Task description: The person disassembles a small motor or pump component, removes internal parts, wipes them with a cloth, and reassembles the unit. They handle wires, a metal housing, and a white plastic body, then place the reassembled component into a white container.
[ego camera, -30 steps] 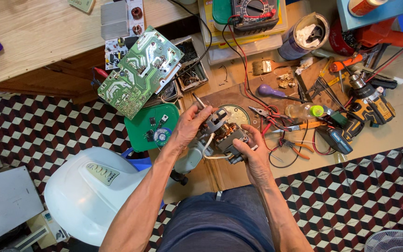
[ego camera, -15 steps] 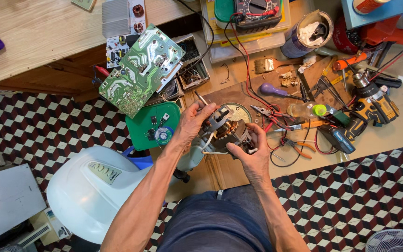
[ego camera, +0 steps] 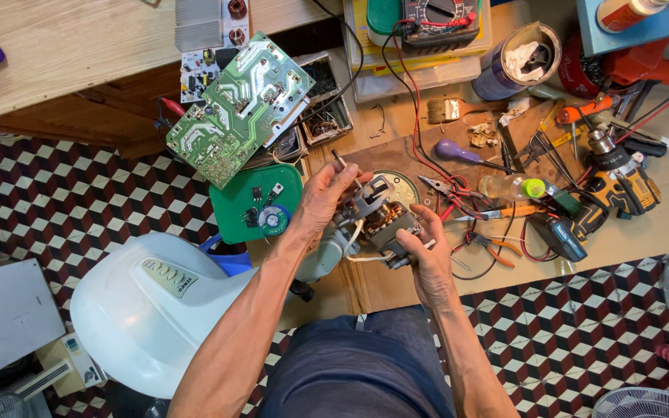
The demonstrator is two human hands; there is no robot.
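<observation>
While I look down over my lap, my right hand (ego camera: pixel 427 259) clasps the near end of a small electric motor (ego camera: pixel 381 220), fingers wrapped round its metal core, and my left hand (ego camera: pixel 323 197) grips its far side, so both hold it just above the bench (ego camera: pixel 644 232). Just beside my left wrist lies a green lid (ego camera: pixel 257 203). Beyond it rests a green circuit board (ego camera: pixel 238 108), and farthest off sits a multimeter (ego camera: pixel 439 15).
</observation>
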